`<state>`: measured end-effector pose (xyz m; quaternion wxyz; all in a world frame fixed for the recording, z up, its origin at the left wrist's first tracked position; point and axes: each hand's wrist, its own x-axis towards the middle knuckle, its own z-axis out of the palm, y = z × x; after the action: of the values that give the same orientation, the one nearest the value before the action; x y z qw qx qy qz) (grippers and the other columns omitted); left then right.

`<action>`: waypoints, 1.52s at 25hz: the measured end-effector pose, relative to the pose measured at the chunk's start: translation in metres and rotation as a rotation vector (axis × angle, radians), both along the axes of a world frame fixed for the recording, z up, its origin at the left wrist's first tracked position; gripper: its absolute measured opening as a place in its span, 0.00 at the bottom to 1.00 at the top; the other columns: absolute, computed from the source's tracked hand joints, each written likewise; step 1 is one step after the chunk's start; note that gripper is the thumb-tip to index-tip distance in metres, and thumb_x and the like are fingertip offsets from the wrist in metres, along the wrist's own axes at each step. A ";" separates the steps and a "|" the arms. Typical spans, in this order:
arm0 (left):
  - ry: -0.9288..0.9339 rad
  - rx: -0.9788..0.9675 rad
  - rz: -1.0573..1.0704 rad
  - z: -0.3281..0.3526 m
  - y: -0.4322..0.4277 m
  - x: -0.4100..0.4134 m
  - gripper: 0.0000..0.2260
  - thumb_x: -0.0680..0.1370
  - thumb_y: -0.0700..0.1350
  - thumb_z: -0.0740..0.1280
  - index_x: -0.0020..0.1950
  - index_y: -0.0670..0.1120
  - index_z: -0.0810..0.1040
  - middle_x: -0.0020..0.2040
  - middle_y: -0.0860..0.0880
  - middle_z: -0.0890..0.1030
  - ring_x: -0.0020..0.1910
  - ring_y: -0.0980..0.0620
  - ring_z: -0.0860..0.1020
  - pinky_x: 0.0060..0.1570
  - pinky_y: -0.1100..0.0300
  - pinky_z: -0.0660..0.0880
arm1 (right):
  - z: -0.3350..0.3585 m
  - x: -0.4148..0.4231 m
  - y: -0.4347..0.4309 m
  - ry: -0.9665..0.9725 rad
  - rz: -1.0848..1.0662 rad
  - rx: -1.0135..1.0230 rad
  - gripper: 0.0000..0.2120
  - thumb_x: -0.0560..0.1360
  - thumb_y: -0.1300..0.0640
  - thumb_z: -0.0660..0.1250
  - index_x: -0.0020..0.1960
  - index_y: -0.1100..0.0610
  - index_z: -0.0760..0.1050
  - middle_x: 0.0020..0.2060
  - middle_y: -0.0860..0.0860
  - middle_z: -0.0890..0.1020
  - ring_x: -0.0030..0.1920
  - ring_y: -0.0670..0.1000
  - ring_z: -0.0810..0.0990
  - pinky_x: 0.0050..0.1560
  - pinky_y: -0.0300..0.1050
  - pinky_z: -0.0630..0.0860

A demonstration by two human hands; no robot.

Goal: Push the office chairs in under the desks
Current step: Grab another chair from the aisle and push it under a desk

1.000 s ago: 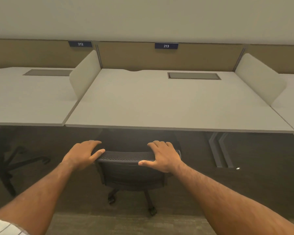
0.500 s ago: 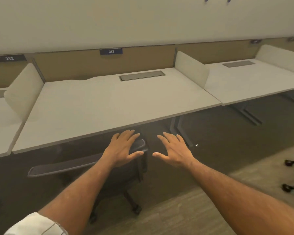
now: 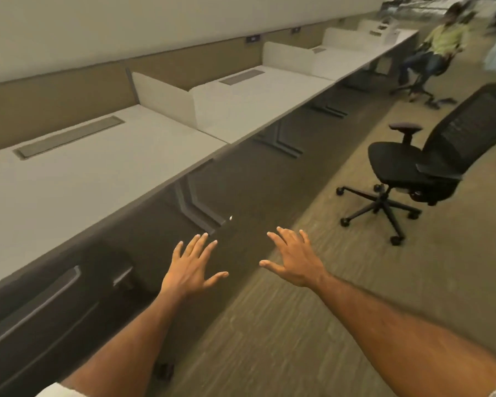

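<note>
A black office chair (image 3: 49, 308) is tucked under the near white desk (image 3: 78, 179) at the lower left; only its backrest top and one caster show. My left hand (image 3: 191, 269) and my right hand (image 3: 294, 260) hover in the air with fingers spread, touching nothing, to the right of that chair. A second black mesh chair (image 3: 424, 164) stands out on the carpet at the right, well away from the row of desks (image 3: 258, 104) and turned side-on to it.
White dividers (image 3: 163, 101) separate the desks, and grey desk legs (image 3: 195, 204) stand beneath. A person in a yellow shirt (image 3: 438, 44) sits on a chair at the far right end. Carpeted aisle runs along the desks.
Both hands have let go of the first chair's backrest and opened. My view has swung right along the desk row, bringing the second chair and the seated person into sight.
</note>
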<state>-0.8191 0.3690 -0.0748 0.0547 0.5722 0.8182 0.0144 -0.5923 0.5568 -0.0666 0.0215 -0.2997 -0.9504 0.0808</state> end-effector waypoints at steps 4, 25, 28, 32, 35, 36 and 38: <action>0.011 -0.070 -0.102 -0.022 0.082 0.079 0.50 0.68 0.80 0.35 0.84 0.54 0.51 0.85 0.47 0.49 0.84 0.47 0.46 0.79 0.37 0.45 | -0.015 0.102 0.058 -0.053 -0.124 -0.065 0.46 0.74 0.24 0.54 0.82 0.52 0.57 0.80 0.57 0.61 0.79 0.55 0.57 0.78 0.61 0.47; -0.109 -0.106 -0.474 -0.056 0.585 0.468 0.38 0.79 0.72 0.50 0.83 0.49 0.56 0.84 0.44 0.55 0.83 0.43 0.50 0.80 0.38 0.50 | -0.026 0.551 0.387 -0.143 -0.715 -0.287 0.49 0.75 0.25 0.58 0.83 0.55 0.50 0.82 0.57 0.50 0.81 0.56 0.50 0.80 0.59 0.50; -0.143 -0.108 -0.503 -0.076 0.673 0.505 0.41 0.78 0.75 0.47 0.82 0.50 0.59 0.84 0.46 0.57 0.83 0.44 0.51 0.79 0.38 0.51 | -0.028 0.590 0.454 -0.111 -0.779 -0.281 0.46 0.76 0.26 0.56 0.83 0.54 0.51 0.83 0.57 0.49 0.81 0.56 0.50 0.80 0.59 0.52; -0.174 -0.135 -0.563 -0.088 0.778 0.541 0.42 0.77 0.76 0.45 0.82 0.50 0.59 0.84 0.46 0.56 0.83 0.43 0.51 0.79 0.37 0.52 | -0.018 0.634 0.543 -0.128 -0.833 -0.282 0.46 0.76 0.26 0.56 0.83 0.55 0.51 0.83 0.56 0.50 0.81 0.56 0.50 0.80 0.58 0.53; -0.168 -0.119 -0.591 -0.076 0.855 0.566 0.44 0.75 0.77 0.43 0.81 0.49 0.60 0.83 0.45 0.58 0.83 0.43 0.52 0.78 0.36 0.54 | -0.010 0.662 0.607 -0.088 -0.858 -0.255 0.44 0.77 0.28 0.57 0.82 0.55 0.52 0.82 0.56 0.52 0.81 0.56 0.51 0.79 0.58 0.54; -0.172 -0.101 -0.586 -0.073 0.879 0.574 0.45 0.74 0.77 0.42 0.81 0.50 0.61 0.83 0.44 0.58 0.83 0.43 0.53 0.78 0.36 0.54 | -0.009 0.672 0.627 -0.076 -0.860 -0.255 0.44 0.78 0.28 0.57 0.82 0.55 0.53 0.82 0.56 0.52 0.81 0.56 0.51 0.79 0.58 0.53; -0.185 -0.064 -0.566 -0.070 0.926 0.592 0.46 0.72 0.78 0.41 0.80 0.50 0.63 0.82 0.44 0.60 0.82 0.43 0.53 0.78 0.36 0.54 | -0.011 0.695 0.669 -0.059 -0.853 -0.259 0.43 0.78 0.29 0.58 0.82 0.54 0.53 0.82 0.56 0.52 0.81 0.56 0.51 0.80 0.57 0.53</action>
<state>-0.2270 1.2954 -0.1445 0.1487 0.7719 0.6176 0.0250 0.1025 1.2254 -0.0773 -0.0119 -0.6673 -0.7240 0.1744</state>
